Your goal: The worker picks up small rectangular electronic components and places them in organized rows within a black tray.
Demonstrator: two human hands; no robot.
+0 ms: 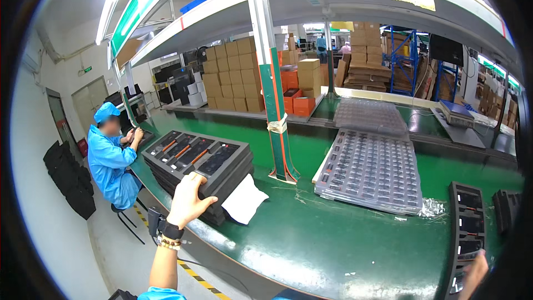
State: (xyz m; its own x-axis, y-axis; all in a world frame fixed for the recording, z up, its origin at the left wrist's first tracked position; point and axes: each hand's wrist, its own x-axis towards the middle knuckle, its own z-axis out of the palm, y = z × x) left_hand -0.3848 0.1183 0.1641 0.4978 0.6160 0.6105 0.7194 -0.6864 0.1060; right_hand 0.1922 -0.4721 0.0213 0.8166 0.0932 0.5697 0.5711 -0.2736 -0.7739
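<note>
My left hand [190, 203] rests at the near corner of a stack of black foam trays [232, 182], thumb spread away from the fingers. The top tray has compartments with dark flat pieces [219, 157] and orange strips [200, 156]. At the far right, my right hand [475, 274] is blurred beside a long black foam tray [454, 239] lying on the table. That tray also holds dark pieces. The right fingertips are too smeared to show whether they hold anything. A white sheet [245, 199] lies beside the left stack, partly under it.
Clear plastic blister trays with rows of small dark parts [369, 172] sit mid-table, behind them more clear trays [371, 116]. A metal post [272, 100] rises from the green table [311, 233]. More black trays [506, 211] stand far right. A co-worker in blue [111, 155] sits at left.
</note>
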